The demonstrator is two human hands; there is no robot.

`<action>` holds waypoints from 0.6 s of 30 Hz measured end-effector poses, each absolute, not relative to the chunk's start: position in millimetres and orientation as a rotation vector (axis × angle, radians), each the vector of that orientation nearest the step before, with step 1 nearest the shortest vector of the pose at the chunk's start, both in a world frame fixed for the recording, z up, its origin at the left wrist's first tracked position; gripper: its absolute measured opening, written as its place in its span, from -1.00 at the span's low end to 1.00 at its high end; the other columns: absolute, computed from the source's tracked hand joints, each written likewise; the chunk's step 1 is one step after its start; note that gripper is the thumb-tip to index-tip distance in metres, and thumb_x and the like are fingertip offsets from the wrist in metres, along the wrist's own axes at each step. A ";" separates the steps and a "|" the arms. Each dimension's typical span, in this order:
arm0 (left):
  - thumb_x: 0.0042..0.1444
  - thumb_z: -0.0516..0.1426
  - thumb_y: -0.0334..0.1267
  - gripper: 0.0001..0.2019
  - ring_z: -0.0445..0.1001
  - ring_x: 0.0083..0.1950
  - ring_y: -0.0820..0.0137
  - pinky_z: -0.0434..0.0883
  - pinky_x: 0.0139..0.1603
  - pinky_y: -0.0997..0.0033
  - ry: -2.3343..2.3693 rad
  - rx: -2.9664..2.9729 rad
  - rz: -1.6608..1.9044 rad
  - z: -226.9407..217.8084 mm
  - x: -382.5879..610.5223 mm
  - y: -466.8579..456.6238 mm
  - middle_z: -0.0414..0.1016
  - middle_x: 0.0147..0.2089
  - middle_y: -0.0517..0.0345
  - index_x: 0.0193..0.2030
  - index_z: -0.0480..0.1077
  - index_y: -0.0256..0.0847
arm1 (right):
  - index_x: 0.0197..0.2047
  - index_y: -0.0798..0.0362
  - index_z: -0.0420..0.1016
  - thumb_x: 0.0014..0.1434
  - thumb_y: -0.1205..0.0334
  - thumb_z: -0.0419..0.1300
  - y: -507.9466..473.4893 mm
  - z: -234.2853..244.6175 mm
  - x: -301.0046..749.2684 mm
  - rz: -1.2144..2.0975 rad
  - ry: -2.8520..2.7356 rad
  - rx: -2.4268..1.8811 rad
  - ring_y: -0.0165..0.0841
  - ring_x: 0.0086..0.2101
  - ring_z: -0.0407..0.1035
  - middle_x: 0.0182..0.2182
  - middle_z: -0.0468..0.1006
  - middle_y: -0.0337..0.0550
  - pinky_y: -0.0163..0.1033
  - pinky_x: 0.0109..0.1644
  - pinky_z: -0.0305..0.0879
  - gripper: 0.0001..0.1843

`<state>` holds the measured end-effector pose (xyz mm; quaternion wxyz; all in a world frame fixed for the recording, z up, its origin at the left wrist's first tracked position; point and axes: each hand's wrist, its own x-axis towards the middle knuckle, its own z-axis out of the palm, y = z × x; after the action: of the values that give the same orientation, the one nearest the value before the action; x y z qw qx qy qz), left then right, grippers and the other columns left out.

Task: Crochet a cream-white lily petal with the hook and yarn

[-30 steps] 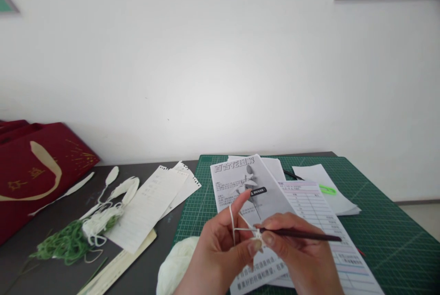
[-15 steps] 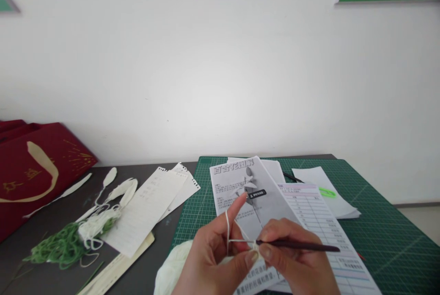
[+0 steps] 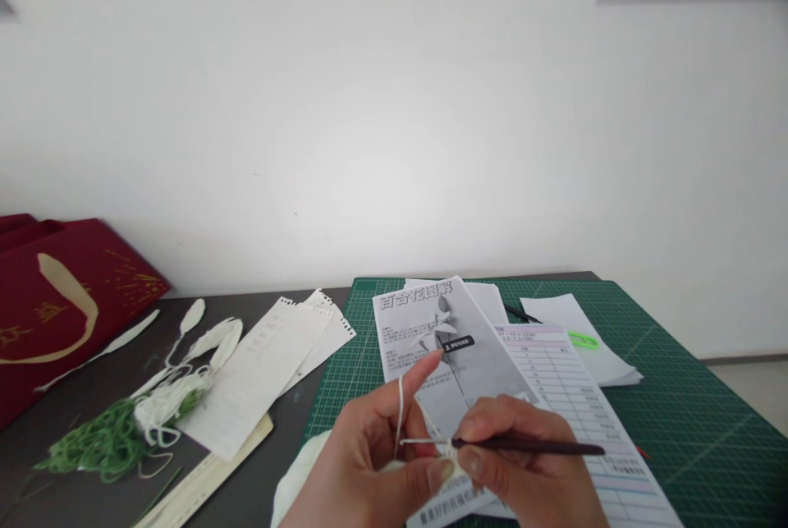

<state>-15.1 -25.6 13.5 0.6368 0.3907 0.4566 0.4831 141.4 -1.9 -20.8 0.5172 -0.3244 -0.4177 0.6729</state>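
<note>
One dark table [image 3: 289,425] is running along the wall; one green gridded mat [image 3: 683,421] is covering its right part up to the far edge. One dark red bag [image 3: 114,290] is lying at the left end of that edge. Two printed sheets [image 3: 489,360], a flower page and a ruled form, are overlapping on the mat. Left hand [image 3: 378,446] is pinching the stitched piece [image 3: 454,454] under its thumb, forefinger raised with one white strand [image 3: 400,409] looping over. Right hand [image 3: 523,462] is pinching the hook [image 3: 529,446] handle, thumb against forefinger. One green yarn tangle [image 3: 98,439] is sitting left of the mat; one white yarn ball [image 3: 295,470] is sitting by the mat's left edge, partly behind the left wrist. Three white petal shapes [image 3: 192,316] are lying near the bag. One hook: dark brown handle, thin metallic shaft, pointing left. One bright green clip [image 3: 583,340] is lying toward the mat's far right corner. Stitched piece, one: small, off-white, sitting between both hands over the flower page's near edge, fingers covering most of it.
</note>
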 end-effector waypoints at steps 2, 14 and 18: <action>-0.11 0.37 -0.25 -0.38 0.20 -0.47 0.57 0.16 -0.42 0.51 1.057 0.887 1.105 14.4 -13.4 -25.1 0.27 -0.50 0.34 0.16 0.40 0.00 | -0.51 0.00 0.60 -0.14 0.28 0.46 -1.8 -22.1 141.9 1.589 -1.010 -0.782 -0.48 -0.59 0.34 -0.59 0.58 -0.24 -0.41 -0.52 0.20 -0.88; -0.09 0.35 -0.33 -0.28 0.31 -0.49 0.56 0.14 -0.54 0.55 0.948 0.790 1.129 9.6 -9.9 -22.5 0.34 -0.42 0.29 0.25 0.28 0.09 | -0.41 -0.06 0.60 0.01 0.33 0.37 -0.5 -24.6 142.2 1.428 -1.125 -0.665 -0.44 -0.55 0.42 -0.52 0.59 -0.24 -0.38 -0.48 0.31 -0.92; -0.08 0.35 -0.36 -0.29 0.22 -0.53 0.61 0.08 -0.57 0.60 0.932 0.754 1.098 10.0 -12.0 -21.0 0.30 -0.47 0.31 0.24 0.29 0.07 | -0.46 -0.02 0.61 -0.06 0.31 0.42 1.7 -24.0 142.5 1.515 -1.060 -0.729 -0.45 -0.53 0.42 -0.54 0.59 -0.25 -0.40 -0.46 0.31 -0.92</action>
<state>-12.0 -21.0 10.0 0.6873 0.3370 0.4163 0.4907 142.5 1.7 -24.0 0.5457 -0.3072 -0.4469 0.6389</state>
